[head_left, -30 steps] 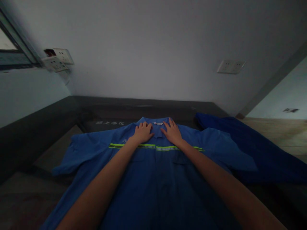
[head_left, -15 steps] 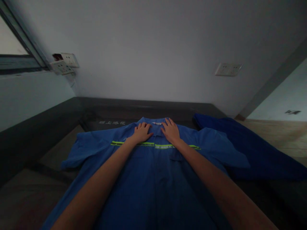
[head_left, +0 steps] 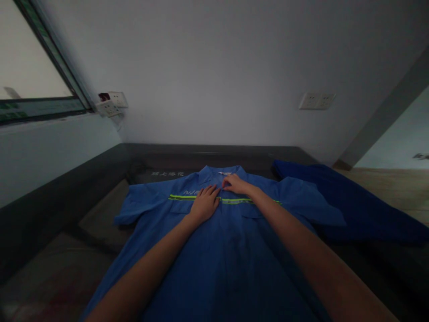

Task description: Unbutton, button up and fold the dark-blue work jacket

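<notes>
A blue short-sleeved work shirt (head_left: 204, 250) lies spread out with its front up and its collar (head_left: 209, 172) at the far end. A yellow-green stripe (head_left: 182, 197) crosses its chest, with pale lettering just above on the left. My left hand (head_left: 205, 203) rests flat on the shirt front over the stripe, its fingers stretched toward the front opening. Just below the collar, my right hand (head_left: 234, 184) pinches the edge of the front opening between thumb and fingers. Whether a button or only cloth is in that pinch, I cannot make out.
Dark blue folded cloth (head_left: 362, 205) lies at the right, partly under the shirt's sleeve. The shirt lies on a dark surface with a raised edge (head_left: 214, 150) against the wall. Wall sockets (head_left: 317, 101) are at the right, and more sockets (head_left: 115, 99) sit by the window at the left.
My left hand has slid down from beside the collar onto the chest stripe. My right hand has gone from lying flat at the collar to a pinch at the front opening. The view has shifted slightly.
</notes>
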Tool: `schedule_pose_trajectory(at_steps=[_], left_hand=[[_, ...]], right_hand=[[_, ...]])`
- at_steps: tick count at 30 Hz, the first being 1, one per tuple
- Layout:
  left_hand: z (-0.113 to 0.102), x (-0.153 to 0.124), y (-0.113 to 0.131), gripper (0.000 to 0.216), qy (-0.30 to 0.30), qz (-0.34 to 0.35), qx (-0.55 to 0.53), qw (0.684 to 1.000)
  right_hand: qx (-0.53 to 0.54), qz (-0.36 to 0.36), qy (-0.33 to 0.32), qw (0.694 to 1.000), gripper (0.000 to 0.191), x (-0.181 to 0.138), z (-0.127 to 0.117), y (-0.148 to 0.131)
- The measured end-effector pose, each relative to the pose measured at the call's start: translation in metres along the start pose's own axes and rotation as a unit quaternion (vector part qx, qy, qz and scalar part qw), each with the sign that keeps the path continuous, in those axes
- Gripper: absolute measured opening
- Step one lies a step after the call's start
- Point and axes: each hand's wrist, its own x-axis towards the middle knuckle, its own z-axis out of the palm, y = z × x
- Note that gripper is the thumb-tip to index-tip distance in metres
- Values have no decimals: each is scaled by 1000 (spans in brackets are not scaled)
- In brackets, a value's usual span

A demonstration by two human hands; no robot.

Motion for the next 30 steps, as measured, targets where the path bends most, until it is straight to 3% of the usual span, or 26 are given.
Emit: schedule_pose_trajectory(at_steps=[21, 30], left_hand=[[-4, -1, 1, 45, 11, 2, -21, 1000], [-5, -1, 1, 43, 17, 1, -28, 999]], right_hand=[[-37, -5, 53, 998, 4, 12, 22, 9], [-25, 54, 121, 991, 6, -2, 20, -12]])
